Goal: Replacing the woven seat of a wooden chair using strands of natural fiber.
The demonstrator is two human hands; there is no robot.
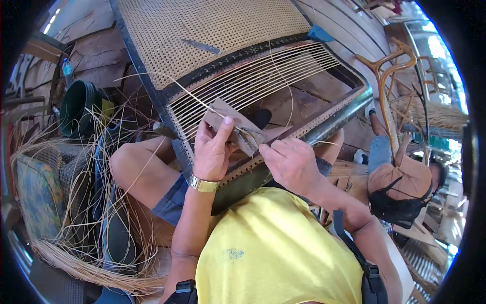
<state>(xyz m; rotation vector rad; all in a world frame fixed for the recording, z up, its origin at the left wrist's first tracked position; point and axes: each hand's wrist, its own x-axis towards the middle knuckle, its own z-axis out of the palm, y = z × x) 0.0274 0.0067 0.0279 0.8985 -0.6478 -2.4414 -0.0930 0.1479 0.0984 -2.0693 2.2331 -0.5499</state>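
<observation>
My left hand (211,154), with a gold band at its wrist, is closed around a small flat board (221,108), thumb on top. Small metal pieces (246,137) sit on the board's near part. A pale cane strand (190,92) runs from the far left under my left thumb toward my right hand. My right hand (292,164) is a closed fist on the strand, just right of the board, and a short end pokes out beyond it. Below both hands lies a dark chair frame (336,109) with drilled holes and parallel cane strands (253,81) stretched across its opening.
Woven cane (212,23) fills the frame's far panel, with a flat knife-like strip (201,46) on it. A blue cloth (320,33) hangs at the corner. Loose cane (96,266) and a green bucket (78,109) stand left. Another person (402,180) sits right, near a curved wooden frame (387,76).
</observation>
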